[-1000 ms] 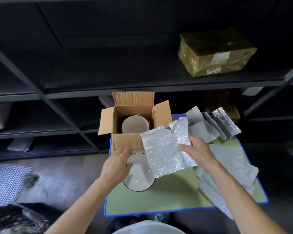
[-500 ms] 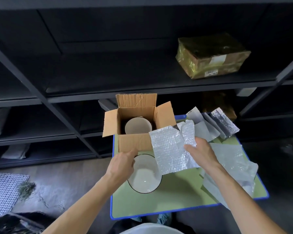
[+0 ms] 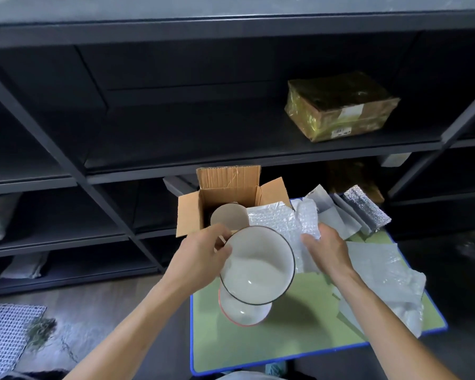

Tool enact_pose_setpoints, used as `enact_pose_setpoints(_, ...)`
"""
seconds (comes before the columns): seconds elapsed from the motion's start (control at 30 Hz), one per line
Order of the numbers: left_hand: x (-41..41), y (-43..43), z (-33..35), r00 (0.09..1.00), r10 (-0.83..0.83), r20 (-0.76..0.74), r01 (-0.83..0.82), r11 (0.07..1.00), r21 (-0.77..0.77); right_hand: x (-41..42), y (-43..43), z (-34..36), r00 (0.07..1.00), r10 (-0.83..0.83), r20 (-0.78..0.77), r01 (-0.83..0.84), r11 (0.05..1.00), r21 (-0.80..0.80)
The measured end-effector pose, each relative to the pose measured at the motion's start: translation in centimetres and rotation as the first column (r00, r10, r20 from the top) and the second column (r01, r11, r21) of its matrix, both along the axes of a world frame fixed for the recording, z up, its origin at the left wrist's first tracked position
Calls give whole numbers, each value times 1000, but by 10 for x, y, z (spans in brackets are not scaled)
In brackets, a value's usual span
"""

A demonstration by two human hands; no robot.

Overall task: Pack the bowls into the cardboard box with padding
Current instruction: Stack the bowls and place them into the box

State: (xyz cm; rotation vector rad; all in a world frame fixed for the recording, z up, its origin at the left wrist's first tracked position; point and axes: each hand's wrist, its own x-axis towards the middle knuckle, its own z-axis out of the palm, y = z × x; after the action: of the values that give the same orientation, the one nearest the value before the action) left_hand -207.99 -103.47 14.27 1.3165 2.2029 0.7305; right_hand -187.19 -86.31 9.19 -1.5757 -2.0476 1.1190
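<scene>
Above the counter [image 3: 299, 333], I see left hand [image 3: 200, 259] gripping the black-rimmed bowl [image 3: 258, 267] by its rim; right hand [image 3: 327, 250] pinches a bubble wrap sheet [image 3: 274, 218] beside the cardboard box [image 3: 228, 178].

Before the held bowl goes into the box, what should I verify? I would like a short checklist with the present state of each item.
1. Left hand grips the black-rimmed bowl by its rim: ok.
2. Right hand holds the bubble wrap sheet: ok.
3. Cardboard box flaps are open: ok.
4. Black-rimmed bowl is wrapped: not ok, it is bare.
5. Room left beside the bowl in the box: cannot tell.
6. Red-rimmed bowl sits on the table, below the held one: ok.
</scene>
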Motion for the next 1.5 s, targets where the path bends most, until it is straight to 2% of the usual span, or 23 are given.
enact_pose_setpoints(0.07, -4, 5, 13, 1000, 18, 20, -18, 999, 38, -8, -5, 2, 999, 15, -49, -17, 999, -37)
enact_pose_setpoints(0.23, -7, 19, 22, 979, 97, 177, -116, 988, 104, -26, -21, 8, 970, 101, -223, -144, 972, -184)
enact_pose_setpoints(0.4, -13, 21, 20, 941, 142, 308, -182, 978, 103, -29, -25, 2, 979, 138, -147, -160, 976, -149)
enact_pose_setpoints(0.5, -23, 24, 22, 942, 132, 309, -176, 977, 122, -26, -24, -7, 984, 126, -129, -148, 972, -181)
enact_pose_setpoints(0.57, -28, 27, 22, 947, 124, 296, -166, 979, 121, -26, -20, -10, 981, 80, -177, -122, 962, -244)
enact_pose_setpoints(0.7, -29, 28, 12, 948, 140, 285, -161, 985, 55, -35, -17, 3, 902, -52, -428, -144, 899, -414)
enact_pose_setpoints(0.8, -29, 26, 4, 958, 148, 247, -155, 988, 8, -41, -16, 8, 845, -87, -528, -206, 858, -471)
enact_pose_setpoints(0.93, -31, 25, -1, 959, 154, 236, -156, 988, -8, -42, -14, 5, 812, -139, -566, -269, 772, -576)
enact_pose_setpoints(1.0, -33, 25, -2, 958, 159, 239, -161, 987, -13, -40, -13, 6, 793, -116, -599, -355, 710, -608)
enact_pose_setpoints(1.07, -34, 25, -4, 945, 177, 274, -177, 984, -24, -39, -15, 8, 779, -63, -623, -418, 689, -593)
enact_pose_setpoints(1.13, -35, 25, -5, 915, 200, 351, -202, 979, -32, -40, -18, 11, 799, -22, -601, -410, 712, -571)
enact_pose_setpoints(1.23, -37, 24, -5, 853, 218, 473, -231, 972, -31, -42, -19, 8, 839, -120, -530, -266, 760, -593)
enact_pose_setpoints(1.3, -42, 23, -6, 826, 236, 511, -226, 971, -83, -42, -20, 8, 839, -161, -519, -225, 767, -601)
enact_pose_setpoints(1.37, -47, 20, -10, 745, 192, 638, -135, 981, -138, -44, -21, 12, 829, -146, -540, -255, 761, -597)
enact_pose_setpoints(1.43, -51, 14, -13, 615, 101, 782, -33, 994, -103, -46, -24, 15, 821, -132, -555, -283, 750, -597)
enact_pose_setpoints(1.5, -53, 10, -14, 599, 64, 798, -11, 997, -72, -48, -27, 17, 829, -127, -545, -281, 748, -601)
